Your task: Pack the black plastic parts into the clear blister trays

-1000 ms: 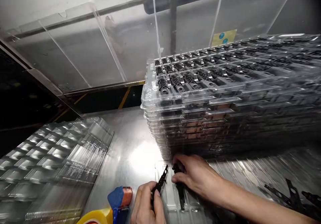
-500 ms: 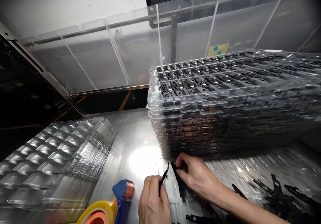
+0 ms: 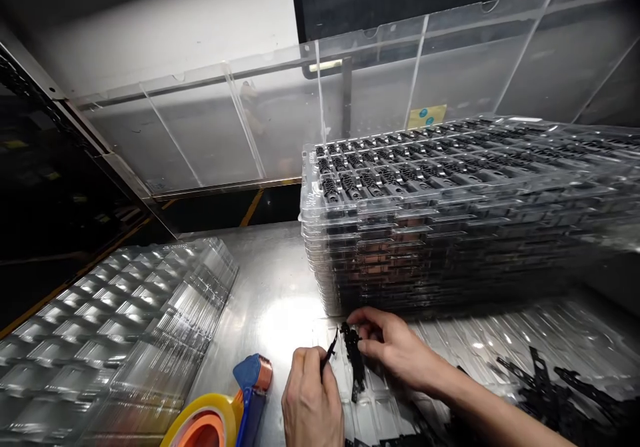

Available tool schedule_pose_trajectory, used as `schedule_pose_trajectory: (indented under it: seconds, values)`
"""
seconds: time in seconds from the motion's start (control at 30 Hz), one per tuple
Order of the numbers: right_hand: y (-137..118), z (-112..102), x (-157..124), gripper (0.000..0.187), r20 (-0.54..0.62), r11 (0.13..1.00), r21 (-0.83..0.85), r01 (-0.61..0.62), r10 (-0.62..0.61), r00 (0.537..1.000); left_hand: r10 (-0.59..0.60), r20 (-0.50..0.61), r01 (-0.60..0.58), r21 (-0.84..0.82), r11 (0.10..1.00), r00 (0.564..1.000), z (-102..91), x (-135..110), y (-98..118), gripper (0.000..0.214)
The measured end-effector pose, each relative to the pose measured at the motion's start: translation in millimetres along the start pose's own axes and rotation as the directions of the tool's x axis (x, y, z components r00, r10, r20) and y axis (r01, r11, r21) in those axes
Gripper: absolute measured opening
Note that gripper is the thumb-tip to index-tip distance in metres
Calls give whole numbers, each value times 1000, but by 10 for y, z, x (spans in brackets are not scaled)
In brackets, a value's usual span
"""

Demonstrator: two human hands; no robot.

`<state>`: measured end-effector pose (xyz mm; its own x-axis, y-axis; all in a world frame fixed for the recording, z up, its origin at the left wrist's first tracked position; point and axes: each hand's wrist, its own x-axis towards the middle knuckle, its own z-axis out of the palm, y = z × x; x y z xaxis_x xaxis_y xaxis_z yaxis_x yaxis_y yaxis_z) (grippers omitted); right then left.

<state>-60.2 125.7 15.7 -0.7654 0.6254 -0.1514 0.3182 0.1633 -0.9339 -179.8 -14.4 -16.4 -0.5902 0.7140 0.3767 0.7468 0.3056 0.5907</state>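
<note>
My left hand [image 3: 313, 400] is closed around a thin black plastic part [image 3: 329, 351] whose tip sticks up past my fingers. My right hand [image 3: 395, 350] pinches the top of another long black part [image 3: 355, 367] that lies in a slot of a clear plastic tray [image 3: 370, 410] on the steel bench. Both hands sit side by side at the bottom centre, just in front of a tall stack of clear trays [image 3: 450, 233] filled with black parts.
A stack of empty clear trays [image 3: 110, 327] lies at the left. A tape dispenser with a yellow roll and blue handle [image 3: 225, 413] sits near my left hand. Loose black parts [image 3: 555, 380] lie at the right. A clear acrylic screen [image 3: 225, 133] stands behind the bench.
The view has tilted so more of the bench shows. My right hand has shifted the long black part slightly within the tray slot. My left hand keeps its part.
</note>
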Motion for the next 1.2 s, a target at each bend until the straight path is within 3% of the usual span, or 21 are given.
schedule_pose_trajectory:
  seconds: [0.1,0.23,0.53,0.7,0.8,0.93,1.03,1.13,1.2]
  values:
    - [-14,-146,2,29,17,999,-46,-13,14,1000,20,-78,-19,13,1000,997,-50,-6,0,16]
    - [16,-251,13,31,-54,954,-297,-29,14,998,28,-149,-27,7,1000,988,-69,-20,-12,14]
    - [45,3,-93,34,-154,798,-601,-55,-47,987,103,-176,-103,10,995,979,-67,-27,-40,13]
    - [-89,45,-25,22,53,694,-691,204,-233,971,149,-205,-155,-11,988,967,-107,8,-38,15]
    - [-98,102,0,10,102,659,-710,248,-253,962,122,-205,-131,-31,991,971,-110,8,-54,14]
    - [-79,108,-34,13,73,681,-691,244,-270,960,50,-205,-80,-140,987,977,-106,-6,-31,16]
    - [-142,67,-69,22,25,800,-529,284,-320,947,-100,-141,48,-333,942,985,-99,8,35,12]
    - [-260,44,-104,21,2,945,-192,265,-270,963,-353,27,306,-562,768,935,-107,64,74,15]
    - [-325,24,-141,16,-48,968,-115,222,-229,972,-447,108,416,-602,681,888,-138,123,48,27]
